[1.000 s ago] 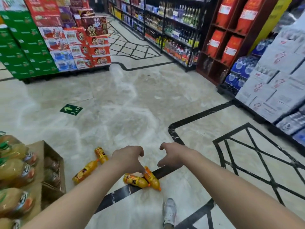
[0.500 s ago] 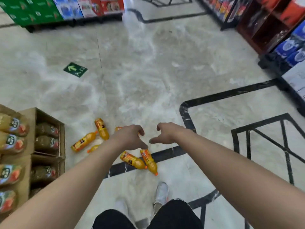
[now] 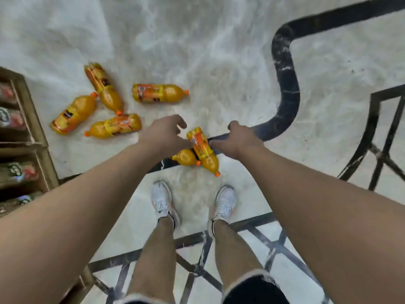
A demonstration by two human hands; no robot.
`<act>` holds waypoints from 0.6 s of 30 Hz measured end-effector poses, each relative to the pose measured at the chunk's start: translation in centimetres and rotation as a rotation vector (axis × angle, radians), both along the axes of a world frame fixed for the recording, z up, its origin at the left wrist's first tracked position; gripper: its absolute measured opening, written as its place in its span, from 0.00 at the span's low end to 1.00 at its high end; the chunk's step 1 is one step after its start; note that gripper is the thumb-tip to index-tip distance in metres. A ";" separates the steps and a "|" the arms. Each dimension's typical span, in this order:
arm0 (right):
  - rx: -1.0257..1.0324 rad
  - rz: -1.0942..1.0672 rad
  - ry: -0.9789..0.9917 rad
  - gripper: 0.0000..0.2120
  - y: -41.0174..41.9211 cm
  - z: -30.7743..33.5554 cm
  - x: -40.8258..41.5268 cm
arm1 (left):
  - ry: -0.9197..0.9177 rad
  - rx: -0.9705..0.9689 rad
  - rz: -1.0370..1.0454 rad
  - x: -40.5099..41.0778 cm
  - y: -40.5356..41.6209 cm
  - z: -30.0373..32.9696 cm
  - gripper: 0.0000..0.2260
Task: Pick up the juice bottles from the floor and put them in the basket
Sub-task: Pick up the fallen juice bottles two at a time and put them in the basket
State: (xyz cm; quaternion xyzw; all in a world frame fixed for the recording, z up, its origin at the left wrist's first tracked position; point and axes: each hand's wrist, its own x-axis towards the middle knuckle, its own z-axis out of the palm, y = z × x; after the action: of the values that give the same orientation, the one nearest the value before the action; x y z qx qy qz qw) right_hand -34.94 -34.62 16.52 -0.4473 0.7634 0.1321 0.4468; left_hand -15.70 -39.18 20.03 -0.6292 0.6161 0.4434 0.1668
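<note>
Head view: both hands reach down, fingers spread and empty, left hand and right hand flanking two juice bottles at the floor's centre. Four more bottles lie toward ten o'clock. No basket visible. Round bottles could roll if nudged.

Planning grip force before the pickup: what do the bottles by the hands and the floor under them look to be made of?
The juice bottle between the hands looks like thin clear plastic: orange liquid shows through, with a glossy printed wrap label and an orange cap. Its neighbour looks the same. The floor seems polished marble or marble-look tile, veined, shiny, with black inlay.
</note>
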 end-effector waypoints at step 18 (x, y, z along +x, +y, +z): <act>0.013 -0.282 0.133 0.48 3.9 -39.1 8.3 | 0.038 0.075 0.009 6.7 3.8 -34.7 0.25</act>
State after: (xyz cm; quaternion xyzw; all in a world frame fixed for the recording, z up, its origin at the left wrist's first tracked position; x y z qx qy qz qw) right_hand -26.63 -30.74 -22.61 -0.3230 0.8458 0.1025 0.4121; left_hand -8.96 -35.40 -14.66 -0.6170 0.5992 0.4787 0.1765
